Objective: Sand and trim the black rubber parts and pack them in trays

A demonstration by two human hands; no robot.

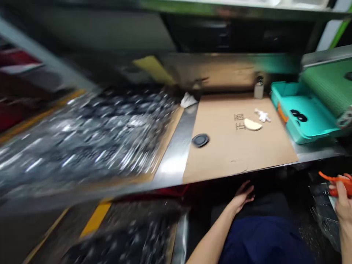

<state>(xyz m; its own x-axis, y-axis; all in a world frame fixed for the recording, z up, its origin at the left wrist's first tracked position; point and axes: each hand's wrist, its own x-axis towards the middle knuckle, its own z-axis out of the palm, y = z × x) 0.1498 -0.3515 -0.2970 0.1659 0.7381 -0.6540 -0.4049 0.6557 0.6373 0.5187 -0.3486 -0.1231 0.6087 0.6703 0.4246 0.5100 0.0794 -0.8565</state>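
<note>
My left hand (243,196) is just below the front edge of the bench, its fingers apart and nothing in them. At the far right edge of the view, my right hand (342,200) is closed around an orange-red hand tool (335,179). A thin orange strip sticks out from the tool; the rest runs out of view, so its exact kind is unclear. On the cardboard sheet (220,161) above my hands lie a dark round cap-like part (200,140), a cream half-round pad (252,124) and a crumpled white scrap (263,116).
A turquoise bin (313,137) with black round parts stands at the right, beside a green conveyor belt (327,82). A small bottle (259,88) stands at the back. Plastic-covered trays of dark parts (110,128) fill the left, blurred. A shelf (192,7) hangs above.
</note>
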